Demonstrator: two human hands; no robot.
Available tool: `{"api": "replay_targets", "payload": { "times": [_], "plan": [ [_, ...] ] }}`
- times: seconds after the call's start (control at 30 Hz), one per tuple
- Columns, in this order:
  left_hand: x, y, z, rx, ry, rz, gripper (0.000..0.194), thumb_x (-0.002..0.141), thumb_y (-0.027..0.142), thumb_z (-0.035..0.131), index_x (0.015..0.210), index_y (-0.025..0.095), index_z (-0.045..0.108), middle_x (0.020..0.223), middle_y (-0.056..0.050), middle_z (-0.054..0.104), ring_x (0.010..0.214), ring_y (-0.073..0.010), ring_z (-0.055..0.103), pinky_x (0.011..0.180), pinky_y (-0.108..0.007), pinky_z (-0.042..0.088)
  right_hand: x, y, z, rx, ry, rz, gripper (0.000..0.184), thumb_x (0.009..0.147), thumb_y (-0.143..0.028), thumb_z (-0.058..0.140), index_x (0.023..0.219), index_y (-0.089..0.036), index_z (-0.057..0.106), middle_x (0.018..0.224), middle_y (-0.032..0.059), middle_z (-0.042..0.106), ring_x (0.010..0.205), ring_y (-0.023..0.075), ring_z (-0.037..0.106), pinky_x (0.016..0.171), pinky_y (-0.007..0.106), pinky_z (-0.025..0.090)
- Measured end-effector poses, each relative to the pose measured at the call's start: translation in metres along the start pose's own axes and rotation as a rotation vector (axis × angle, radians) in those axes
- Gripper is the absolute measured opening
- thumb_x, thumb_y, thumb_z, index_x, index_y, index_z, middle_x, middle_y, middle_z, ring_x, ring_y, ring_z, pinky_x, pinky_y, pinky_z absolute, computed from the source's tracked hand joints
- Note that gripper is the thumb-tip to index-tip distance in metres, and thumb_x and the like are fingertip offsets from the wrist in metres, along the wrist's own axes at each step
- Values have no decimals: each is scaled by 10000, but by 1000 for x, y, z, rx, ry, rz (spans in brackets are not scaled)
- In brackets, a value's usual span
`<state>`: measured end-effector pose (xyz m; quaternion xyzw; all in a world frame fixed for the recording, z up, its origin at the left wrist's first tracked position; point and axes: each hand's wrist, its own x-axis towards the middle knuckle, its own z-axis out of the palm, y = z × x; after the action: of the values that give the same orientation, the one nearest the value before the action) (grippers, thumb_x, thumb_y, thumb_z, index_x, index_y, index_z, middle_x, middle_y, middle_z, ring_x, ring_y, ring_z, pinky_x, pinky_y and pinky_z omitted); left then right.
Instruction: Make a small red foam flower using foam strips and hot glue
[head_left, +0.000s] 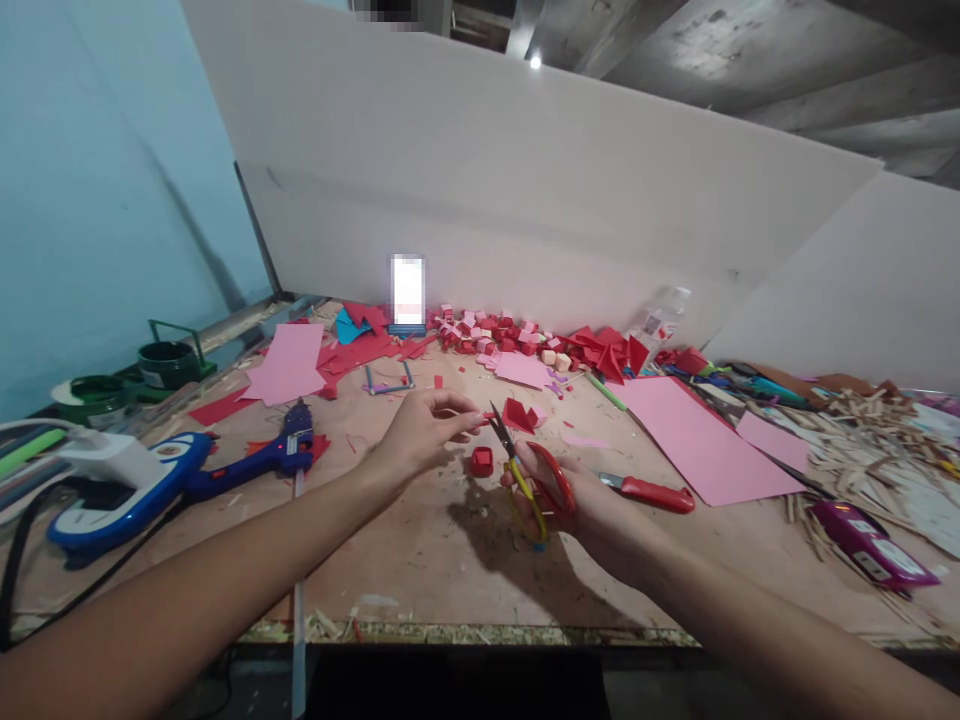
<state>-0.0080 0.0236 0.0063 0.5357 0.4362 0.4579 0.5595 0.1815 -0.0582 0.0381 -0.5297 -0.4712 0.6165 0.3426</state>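
My right hand (559, 490) grips a pair of scissors (517, 475) with one red and one yellow handle, fingers through the loops. The blades point up and left, close to my left hand (427, 430), which pinches a small red strip of paper (487, 416) between thumb and fingertips. Whether the blades touch the strip I cannot tell. Just below, a small folded red paper box (482, 461) sits on the wooden table (375, 560). Behind the blade tips lies a folded piece of red paper (519, 414).
Left are a blue glue gun (296, 445) and a blue-white power strip (135, 500). A red-handled knife (649, 492), pink paper sheets (701, 440) and a purple device (874, 545) lie right. Folded paper pieces (510, 332), a lit phone (407, 290) and a bottle (664, 318) line the back.
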Motion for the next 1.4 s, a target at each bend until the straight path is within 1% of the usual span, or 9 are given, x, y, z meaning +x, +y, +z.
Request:
{"api": "replay_targets", "payload": {
  "times": [0.27, 0.67, 0.77, 0.87, 0.97, 1.07, 1.17, 1.27, 1.4],
  "plan": [
    [-3, 4, 2, 0, 12, -14, 277, 644, 363, 851, 749, 158, 698, 708, -48, 713, 620, -145, 633, 483, -203, 459, -2, -1, 1, 19, -7, 7, 514, 721, -742, 750, 804, -239, 678, 636, -4, 541, 584, 172, 456, 593, 331, 417],
    [-3, 1, 2, 49, 16, 49, 257, 671, 389, 836, 730, 173, 711, 753, -78, 748, 665, -179, 676, 471, -207, 442, 1, 3, 4, -118, 56, -103, 587, 762, -742, 683, 560, -217, 515, 460, -32, 433, 468, 119, 362, 501, 281, 281],
    [-3, 1, 1, 42, 23, 28, 268, 679, 393, 838, 750, 169, 710, 776, -82, 757, 654, -169, 672, 462, -199, 433, 4, 7, 0, -138, 77, -133, 592, 786, -752, 648, 581, -206, 545, 443, -33, 434, 456, 117, 348, 496, 279, 263],
    [-2, 1, 1, 9, 38, 8, 265, 681, 375, 848, 771, 171, 707, 745, -61, 747, 624, -158, 665, 483, -211, 471, 16, 6, -17, -199, 162, -178, 594, 818, -757, 598, 671, -182, 600, 478, -28, 462, 476, 128, 387, 515, 282, 290],
    [-1, 2, 2, -16, 50, 20, 231, 688, 337, 850, 771, 177, 706, 744, -50, 742, 627, -159, 679, 492, -218, 498, 34, -5, -54, -501, 322, -177, 563, 836, -728, 582, 760, -173, 641, 567, -6, 532, 505, 148, 459, 518, 284, 316],
    [-2, 3, 2, -4, 52, 18, 213, 703, 326, 843, 768, 177, 707, 758, -55, 749, 647, -171, 703, 487, -216, 499, 53, -18, -99, -1158, 457, -170, 441, 926, -556, 522, 802, -174, 703, 684, 58, 668, 644, 202, 598, 583, 291, 370],
    [0, 1, 1, 3, 46, -6, 240, 694, 349, 852, 770, 174, 706, 755, -57, 754, 665, -185, 720, 490, -221, 505, 62, -26, -133, -1294, 462, -101, 287, 899, -361, 579, 735, -172, 717, 720, 90, 719, 706, 228, 654, 626, 291, 400],
    [2, -3, 1, -26, 41, -27, 284, 661, 367, 873, 782, 167, 711, 734, -57, 755, 659, -188, 722, 507, -230, 528, 62, -26, -143, -1391, 458, -40, 269, 884, -316, 615, 679, -169, 711, 717, 119, 726, 699, 253, 676, 619, 304, 402],
    [4, -5, 1, -39, 43, -47, 330, 615, 358, 901, 803, 155, 719, 713, -50, 758, 625, -178, 714, 557, -250, 563, 57, -25, -124, -1522, 534, -61, 191, 886, -242, 604, 813, -138, 747, 887, 210, 746, 826, 344, 702, 658, 355, 399]
  ]
}}
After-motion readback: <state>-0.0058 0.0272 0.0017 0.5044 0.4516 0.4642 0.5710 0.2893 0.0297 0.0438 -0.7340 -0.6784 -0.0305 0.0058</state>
